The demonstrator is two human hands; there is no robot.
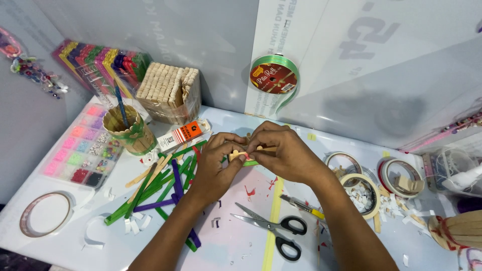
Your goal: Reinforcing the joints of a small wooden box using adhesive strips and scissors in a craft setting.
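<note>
Both my hands meet over the middle of the white table (60, 241). My left hand (216, 165) and my right hand (281, 150) pinch a small piece made of plain wooden craft sticks (237, 155) between their fingertips. A green stick shows just under the piece. Below my left hand lies a loose heap of green, purple and plain craft sticks (160, 188). Black-handled scissors (273, 228) lie on the table between my forearms.
A stick-built cup (131, 131) holding a pen, a bead tray (83, 150), a bundle of plain sticks (168, 93), packs of coloured sticks (98, 62) and a glue tube (183, 134) stand at the left. A green ribbon spool (273, 78) hangs behind. Tape rolls (359, 188) and a craft knife (304, 206) lie right.
</note>
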